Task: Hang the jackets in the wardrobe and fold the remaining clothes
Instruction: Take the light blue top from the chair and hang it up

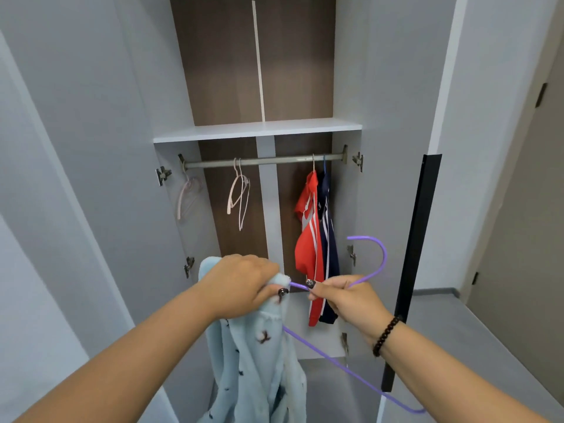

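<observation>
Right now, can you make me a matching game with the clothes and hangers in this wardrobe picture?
Things:
1. purple hanger
2. light blue fluffy jacket
3. red jacket
4. pink hangers

Where:
A. hanging bare on the rail, left part
B. gripped by the left hand
C. hanging on the rail beside a navy jacket
D. held by the right hand

Pairs: 1-D, 2-B, 3-C, 4-A

I'm looking at a home bedroom/closet area. Center frame: built-in wardrobe [258, 129] w/ grey doors swung open, wood-look back panel, white shelf over a metal rail [265, 161]. Empty hangers [239, 193] hang on the rail at left, red jacket [308, 239] & navy jacket [328, 227] at right. Grey floor [442, 315] lower right.
</observation>
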